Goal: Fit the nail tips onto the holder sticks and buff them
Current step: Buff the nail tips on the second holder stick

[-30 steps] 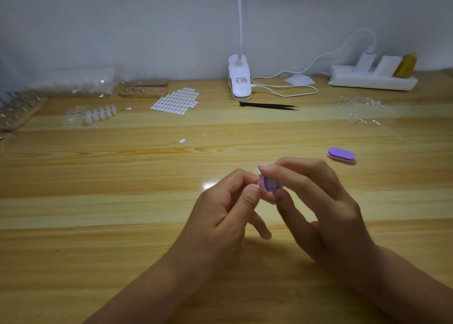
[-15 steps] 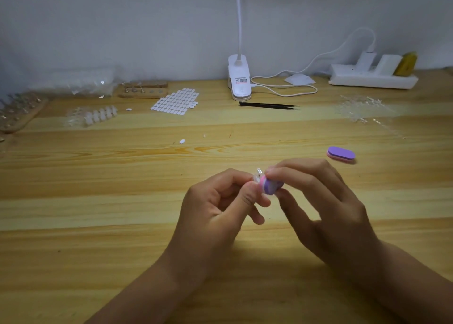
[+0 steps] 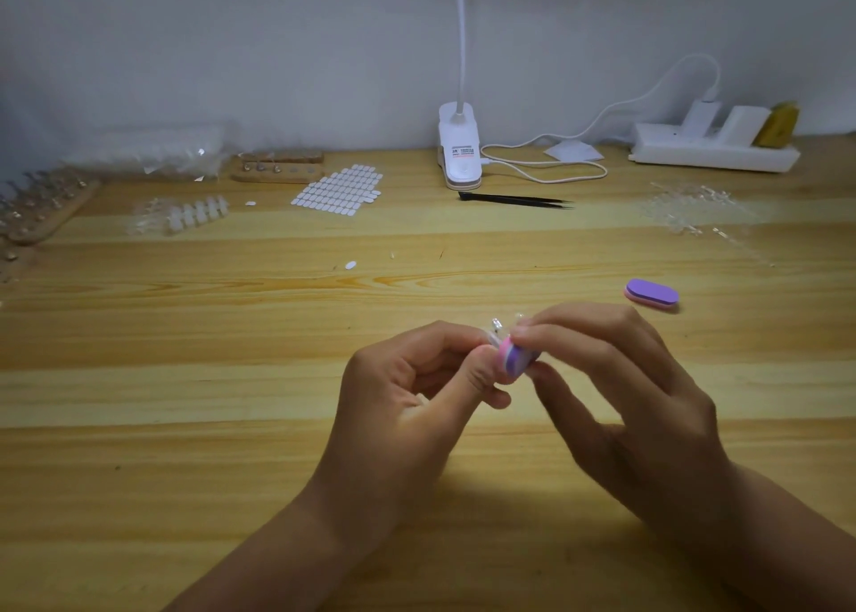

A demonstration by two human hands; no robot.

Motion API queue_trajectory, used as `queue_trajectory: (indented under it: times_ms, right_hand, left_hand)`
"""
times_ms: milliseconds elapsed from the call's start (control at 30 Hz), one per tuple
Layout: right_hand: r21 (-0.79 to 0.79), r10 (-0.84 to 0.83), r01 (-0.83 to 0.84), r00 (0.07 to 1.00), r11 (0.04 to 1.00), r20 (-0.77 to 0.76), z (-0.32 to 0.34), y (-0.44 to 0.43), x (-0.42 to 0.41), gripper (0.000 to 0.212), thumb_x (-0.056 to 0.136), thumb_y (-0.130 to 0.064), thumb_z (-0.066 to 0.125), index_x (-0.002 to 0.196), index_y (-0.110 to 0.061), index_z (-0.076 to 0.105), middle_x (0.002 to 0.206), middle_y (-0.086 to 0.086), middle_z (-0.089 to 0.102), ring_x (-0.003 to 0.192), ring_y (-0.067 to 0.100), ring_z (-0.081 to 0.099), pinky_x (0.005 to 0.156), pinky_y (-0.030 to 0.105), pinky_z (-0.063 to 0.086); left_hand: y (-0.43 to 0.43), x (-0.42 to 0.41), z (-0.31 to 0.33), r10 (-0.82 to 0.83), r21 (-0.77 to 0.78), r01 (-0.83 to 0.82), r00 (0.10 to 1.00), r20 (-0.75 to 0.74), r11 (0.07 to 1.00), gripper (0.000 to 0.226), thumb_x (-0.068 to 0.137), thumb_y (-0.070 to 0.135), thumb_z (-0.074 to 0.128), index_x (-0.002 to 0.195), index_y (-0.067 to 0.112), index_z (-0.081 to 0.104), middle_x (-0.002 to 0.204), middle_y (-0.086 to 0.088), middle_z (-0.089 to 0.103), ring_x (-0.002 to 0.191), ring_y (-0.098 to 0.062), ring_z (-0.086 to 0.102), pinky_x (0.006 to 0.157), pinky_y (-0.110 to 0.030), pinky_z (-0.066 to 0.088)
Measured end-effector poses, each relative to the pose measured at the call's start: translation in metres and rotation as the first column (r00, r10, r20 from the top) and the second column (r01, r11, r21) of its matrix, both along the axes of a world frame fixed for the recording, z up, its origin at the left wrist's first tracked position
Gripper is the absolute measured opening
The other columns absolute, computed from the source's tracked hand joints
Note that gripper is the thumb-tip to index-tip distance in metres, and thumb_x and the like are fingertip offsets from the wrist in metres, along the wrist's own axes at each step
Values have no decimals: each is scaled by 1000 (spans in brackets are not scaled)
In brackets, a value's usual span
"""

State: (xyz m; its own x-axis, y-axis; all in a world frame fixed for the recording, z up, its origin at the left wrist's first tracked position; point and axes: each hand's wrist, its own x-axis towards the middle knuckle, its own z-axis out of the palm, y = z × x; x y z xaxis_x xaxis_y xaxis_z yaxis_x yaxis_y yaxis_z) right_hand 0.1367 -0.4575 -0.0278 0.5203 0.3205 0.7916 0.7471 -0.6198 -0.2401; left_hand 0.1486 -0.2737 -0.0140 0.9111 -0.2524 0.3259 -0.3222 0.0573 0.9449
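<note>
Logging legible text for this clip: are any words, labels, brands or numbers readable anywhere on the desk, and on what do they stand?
No text can be read in this frame.
Label on the lamp clip base: a few lines of dark and red print, too small and blurred to read.
Power strip: no print visible.
Held buffer and spare buffer on the table: no print visible.

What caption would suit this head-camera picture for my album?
Left hand pinches a clear nail tip while the right hand holds a purple buffer block against it.
</note>
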Motion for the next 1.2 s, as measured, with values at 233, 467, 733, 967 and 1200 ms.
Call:
queue_trajectory:
  times_ms: [233,467,733,967,1200]
  right_hand:
    - [-26,23,-22,1000,999,14,-2,-3,1,32,94,-1,62,125,-6,55,119,7,60,113,19,60,102,26,46]
    - [-42,46,-45,999,998,23,-3,0,-2,31,92,2,64,122,-5,61,118,7,63,113,19,61,101,28,47]
    - [-23,25,-25,999,999,37,-1,1,-5,30,92,3,65,121,-5,64,116,11,66,112,20,62,100,28,46]
    - [15,4,-4,999,1000,34,1,-1,-1,31,92,3,63,121,-7,64,115,9,64,109,20,62,99,28,47]
    - [34,-45,44,999,998,25,6,-9,5,25,94,-2,60,118,-6,60,112,6,62,105,19,63,95,28,50]
  left_hand:
    - [1,1,1,10,-28,-11,999,-40,1000,14,82,19,71,90,10,78,78,-1,76,69,-14,72,56,-16,50]
    - [1,1,0,7,-44,-14,990,-138,999,16,79,25,77,89,13,80,82,-4,77,69,-16,72,53,-23,50]
    - [1,1,1,-1,-17,-1,992,-128,1000,14,83,27,73,89,16,79,77,-2,76,68,-17,73,54,-19,50]
    - [1,3,-2,4,-10,-6,989,-147,1000,15,86,21,67,86,12,79,74,-4,75,66,-18,73,54,-19,49]
    - [1,3,0,-79,-69,68,979,-189,995,19,92,19,59,83,10,73,77,-9,75,69,-24,74,56,-23,51]
